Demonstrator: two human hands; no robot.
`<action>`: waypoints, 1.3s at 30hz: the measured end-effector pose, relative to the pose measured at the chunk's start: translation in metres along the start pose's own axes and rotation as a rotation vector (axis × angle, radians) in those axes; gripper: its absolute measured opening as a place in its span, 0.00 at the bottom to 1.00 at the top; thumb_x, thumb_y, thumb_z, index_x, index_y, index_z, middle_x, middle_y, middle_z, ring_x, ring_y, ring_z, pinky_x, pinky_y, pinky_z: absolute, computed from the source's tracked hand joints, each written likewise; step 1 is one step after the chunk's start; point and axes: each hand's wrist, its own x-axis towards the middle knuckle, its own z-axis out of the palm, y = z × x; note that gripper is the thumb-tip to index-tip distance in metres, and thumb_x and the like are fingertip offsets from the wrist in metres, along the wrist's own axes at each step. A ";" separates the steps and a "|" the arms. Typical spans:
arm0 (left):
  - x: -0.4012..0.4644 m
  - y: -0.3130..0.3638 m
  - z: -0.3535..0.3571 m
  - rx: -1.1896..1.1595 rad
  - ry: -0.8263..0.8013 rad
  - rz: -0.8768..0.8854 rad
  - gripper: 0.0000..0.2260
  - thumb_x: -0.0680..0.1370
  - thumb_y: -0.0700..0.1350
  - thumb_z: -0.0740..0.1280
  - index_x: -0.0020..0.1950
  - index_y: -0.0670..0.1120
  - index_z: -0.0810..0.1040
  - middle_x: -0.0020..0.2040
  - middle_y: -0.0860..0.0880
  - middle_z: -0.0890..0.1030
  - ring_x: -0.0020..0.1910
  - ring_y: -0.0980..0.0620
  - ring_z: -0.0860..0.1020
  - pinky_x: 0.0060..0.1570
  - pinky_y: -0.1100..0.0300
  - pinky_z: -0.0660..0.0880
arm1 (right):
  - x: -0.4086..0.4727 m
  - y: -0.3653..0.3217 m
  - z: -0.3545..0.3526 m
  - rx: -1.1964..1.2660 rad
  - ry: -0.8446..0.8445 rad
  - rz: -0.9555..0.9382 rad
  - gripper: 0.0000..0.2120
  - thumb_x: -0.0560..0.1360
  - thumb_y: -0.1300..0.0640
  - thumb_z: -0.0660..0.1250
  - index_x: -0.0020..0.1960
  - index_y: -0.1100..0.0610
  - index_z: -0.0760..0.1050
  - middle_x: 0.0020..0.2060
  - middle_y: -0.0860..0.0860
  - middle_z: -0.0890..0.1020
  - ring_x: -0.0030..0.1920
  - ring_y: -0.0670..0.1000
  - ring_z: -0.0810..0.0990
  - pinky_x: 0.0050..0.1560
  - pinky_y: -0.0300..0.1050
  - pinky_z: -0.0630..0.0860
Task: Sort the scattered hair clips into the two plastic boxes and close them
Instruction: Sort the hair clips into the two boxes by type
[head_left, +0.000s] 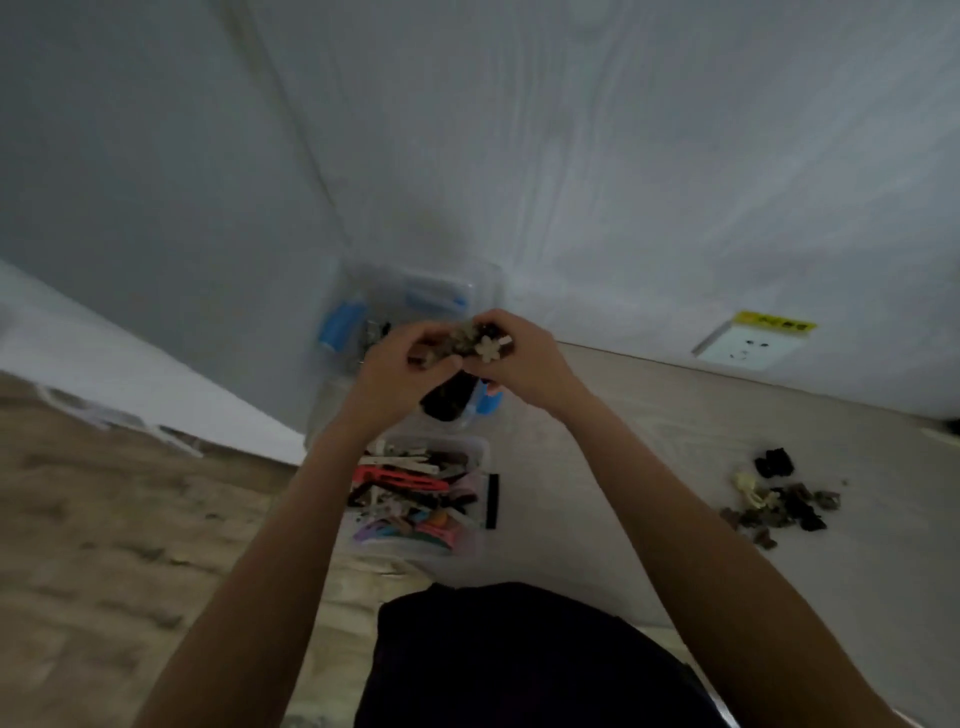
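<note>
A clear plastic box (470, 540) nearest me is lying open on the floor (597, 467), holding colourful long clips (400, 480). Beyond it, my left hand (402, 364) and right hand (524, 353) are together gripping a bunch of small clips (467, 344) over the blue-latched box (343, 325). Loose clips (779, 501) are lying to my right. The yellow socket label (776, 321) is unreadable.
</note>
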 end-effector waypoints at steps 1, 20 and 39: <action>0.000 -0.006 -0.012 0.013 0.035 -0.024 0.13 0.74 0.43 0.69 0.58 0.46 0.76 0.50 0.52 0.78 0.49 0.57 0.76 0.47 0.75 0.71 | 0.010 -0.007 0.007 -0.002 -0.027 0.004 0.17 0.68 0.57 0.73 0.55 0.57 0.75 0.50 0.57 0.80 0.46 0.50 0.78 0.41 0.36 0.76; -0.004 -0.054 -0.054 0.426 0.258 0.049 0.12 0.78 0.47 0.62 0.60 0.49 0.75 0.55 0.49 0.80 0.49 0.49 0.79 0.46 0.58 0.72 | 0.069 -0.027 0.050 -0.371 -0.046 -0.258 0.17 0.75 0.65 0.60 0.63 0.59 0.73 0.56 0.59 0.78 0.56 0.58 0.76 0.54 0.45 0.70; -0.043 0.058 0.235 0.490 -0.597 0.277 0.42 0.69 0.58 0.71 0.75 0.48 0.53 0.71 0.44 0.61 0.68 0.45 0.64 0.61 0.50 0.69 | -0.237 0.197 -0.119 -0.397 0.477 0.540 0.23 0.67 0.70 0.66 0.61 0.60 0.73 0.60 0.63 0.75 0.59 0.65 0.71 0.60 0.51 0.66</action>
